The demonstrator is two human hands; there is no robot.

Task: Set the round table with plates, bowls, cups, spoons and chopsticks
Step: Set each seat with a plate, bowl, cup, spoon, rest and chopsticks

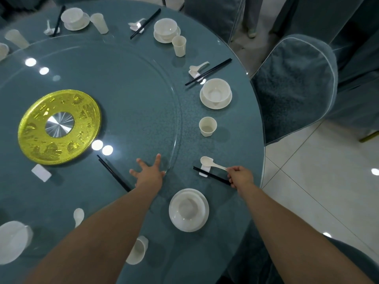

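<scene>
Atop near plate (pixel 202 217), empty bowl (pixel 188 209)

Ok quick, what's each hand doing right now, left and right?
Left hand: open, fingers spread flat on the glass turntable, holding nothing.
Right hand: fingers curled on the black chopsticks by the white spoon.

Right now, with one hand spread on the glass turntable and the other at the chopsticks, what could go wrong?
1. The left hand presses the glass turntable at its edge; if it turns, the loose chopsticks and white rest lying on it may slide.
2. The right hand holds the black chopsticks beside the spoon; a nudge could tip the spoon off its rest.
3. The cup under the left forearm could get knocked.
</scene>
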